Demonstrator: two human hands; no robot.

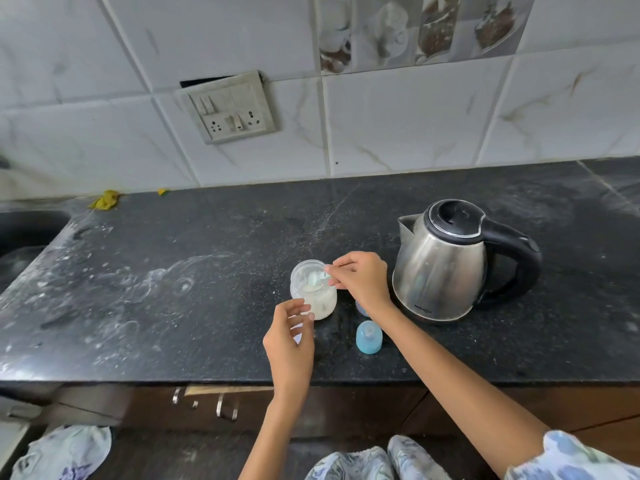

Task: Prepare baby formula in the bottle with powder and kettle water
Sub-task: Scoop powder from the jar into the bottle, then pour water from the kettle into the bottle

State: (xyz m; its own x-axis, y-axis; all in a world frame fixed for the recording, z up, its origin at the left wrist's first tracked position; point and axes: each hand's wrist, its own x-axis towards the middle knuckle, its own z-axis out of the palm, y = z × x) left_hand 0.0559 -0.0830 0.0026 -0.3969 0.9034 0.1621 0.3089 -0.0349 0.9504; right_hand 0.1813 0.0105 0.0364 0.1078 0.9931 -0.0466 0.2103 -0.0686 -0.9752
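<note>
On black granite, powder is spooned by the right hand (360, 282) into a clear plastic jar-like bottle (313, 289), a pale scoop (320, 278) pinched; left hand (289, 344) fingers loosely curled beside it; steel kettle (450, 261) water seemingly unpoured.

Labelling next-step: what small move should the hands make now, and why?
Probably lift the pale scoop clear of the open clear plastic jar. The right hand pinches its handle with the bowl inside the mouth, while the left hand sits at the jar's near side.

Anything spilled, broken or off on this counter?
Yes. White powdery smears and ring marks cover the black counter left of the open jar. The switch plate hangs crooked, a dark gap above it. Yellow scraps lie by the wall. The kettle looks fine.
</note>
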